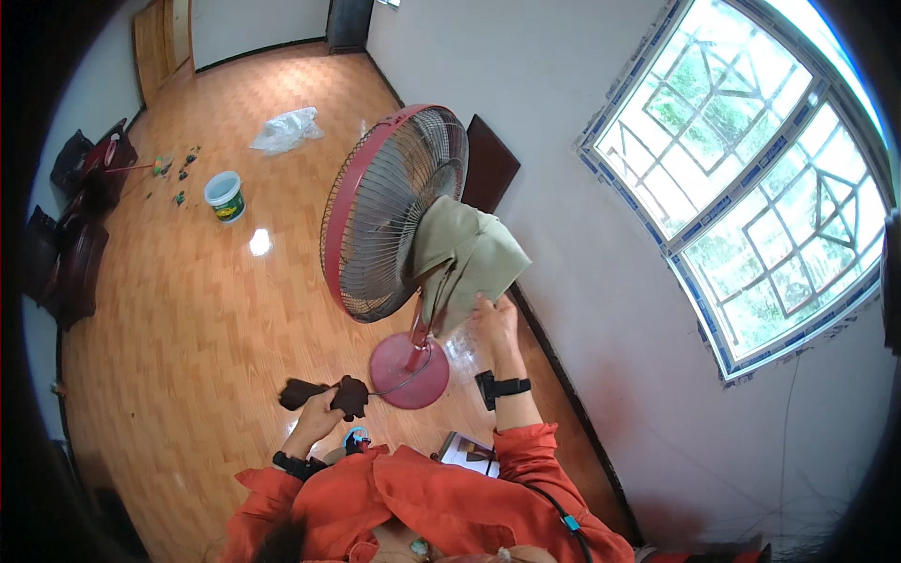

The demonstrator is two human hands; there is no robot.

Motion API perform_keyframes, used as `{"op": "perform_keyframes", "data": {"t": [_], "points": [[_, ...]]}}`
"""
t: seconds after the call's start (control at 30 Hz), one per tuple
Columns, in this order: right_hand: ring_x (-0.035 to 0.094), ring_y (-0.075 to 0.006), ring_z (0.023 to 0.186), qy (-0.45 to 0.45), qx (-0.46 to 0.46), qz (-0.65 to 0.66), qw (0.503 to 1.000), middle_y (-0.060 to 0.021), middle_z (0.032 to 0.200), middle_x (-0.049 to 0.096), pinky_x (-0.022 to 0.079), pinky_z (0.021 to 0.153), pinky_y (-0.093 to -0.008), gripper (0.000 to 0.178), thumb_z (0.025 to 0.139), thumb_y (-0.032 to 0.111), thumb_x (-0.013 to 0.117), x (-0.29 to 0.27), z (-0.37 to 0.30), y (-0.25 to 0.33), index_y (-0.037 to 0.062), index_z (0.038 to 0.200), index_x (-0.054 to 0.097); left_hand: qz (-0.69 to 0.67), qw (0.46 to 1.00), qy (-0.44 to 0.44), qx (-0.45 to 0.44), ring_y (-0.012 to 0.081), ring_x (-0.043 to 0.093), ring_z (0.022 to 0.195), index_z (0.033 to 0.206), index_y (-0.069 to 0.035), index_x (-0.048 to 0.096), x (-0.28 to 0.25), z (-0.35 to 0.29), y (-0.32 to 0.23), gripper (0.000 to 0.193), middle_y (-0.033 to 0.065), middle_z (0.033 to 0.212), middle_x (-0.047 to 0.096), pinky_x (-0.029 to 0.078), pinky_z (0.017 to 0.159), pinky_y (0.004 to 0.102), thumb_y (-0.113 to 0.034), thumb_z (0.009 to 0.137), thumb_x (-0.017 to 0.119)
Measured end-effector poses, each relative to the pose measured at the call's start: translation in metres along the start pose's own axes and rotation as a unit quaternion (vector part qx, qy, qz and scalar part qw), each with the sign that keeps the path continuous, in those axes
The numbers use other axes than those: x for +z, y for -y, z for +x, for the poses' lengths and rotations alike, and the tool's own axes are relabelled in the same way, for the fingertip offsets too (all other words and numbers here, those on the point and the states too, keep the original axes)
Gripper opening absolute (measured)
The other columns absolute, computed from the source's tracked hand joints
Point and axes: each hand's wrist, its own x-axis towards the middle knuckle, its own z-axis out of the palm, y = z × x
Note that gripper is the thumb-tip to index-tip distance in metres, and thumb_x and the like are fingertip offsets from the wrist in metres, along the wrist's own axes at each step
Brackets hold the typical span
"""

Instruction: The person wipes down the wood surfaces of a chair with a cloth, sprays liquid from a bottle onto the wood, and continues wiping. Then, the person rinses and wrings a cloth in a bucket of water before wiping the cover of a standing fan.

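Note:
A pedestal fan (353, 220) with a red rim and wire grille stands in front of me on its round red base (399, 387). An olive-green cloth (474, 258) is draped over the back of its motor housing and hides that part. My right hand (497, 324) pinches the lower right edge of this cloth. At the lower left, my left hand (317, 419) is closed around a dark brown, crumpled cloth-like thing (350, 398), which bulges out on both sides of the fingers. A thin cord (405, 377) runs by the fan's base.
Beyond the fan lie a white bucket (224, 196), a clear plastic bag (287, 130) and small scattered bits (183, 174) on the wood-look floor. Dark red furniture (75, 249) lines the left wall. Close on the right are a wall and a barred window (741, 159). A dark board (491, 167) leans behind the fan.

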Motion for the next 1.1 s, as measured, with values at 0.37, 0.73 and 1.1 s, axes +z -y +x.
{"op": "perform_keyframes", "data": {"t": [0.37,0.73,1.1], "points": [[0.056,-0.0133,0.069,-0.096,-0.222,0.246,0.939,-0.0041,0.081,0.059,0.049,0.062,-0.0284,0.022,0.081,0.014,0.051,-0.107,-0.011,0.121,0.0015,0.099,0.057,-0.092,0.992,0.079,-0.031,0.0092,0.052,0.064,0.099,0.001,0.06,0.012,-0.008,0.02,0.028,-0.0005,0.071,0.057,0.043,0.058,0.0241,0.003,0.072,0.053],[0.058,-0.0227,0.101,-0.08,-0.213,0.242,0.943,-0.0142,0.113,0.059,0.048,0.088,-0.035,0.039,0.097,0.024,0.037,-0.256,-0.039,0.037,-0.0035,0.12,0.053,-0.064,0.978,0.179,-0.083,0.0131,0.061,0.087,0.113,0.001,0.058,0.012,-0.009,-0.02,0.042,0.0065,0.091,0.066,0.047,0.079,0.0257,0.007,0.073,0.051],[0.06,-0.0275,0.095,-0.247,-0.174,0.559,0.773,-0.0158,0.104,0.062,0.05,0.086,-0.0377,0.029,0.095,0.015,0.036,-0.361,-0.067,0.05,-0.0054,0.108,0.053,0.012,0.988,0.149,-0.032,0.0123,0.053,0.066,0.11,-0.002,0.06,0.025,0.006,0.021,0.043,0.0062,0.077,0.06,0.043,0.062,0.0259,0.002,0.067,0.053]]}}
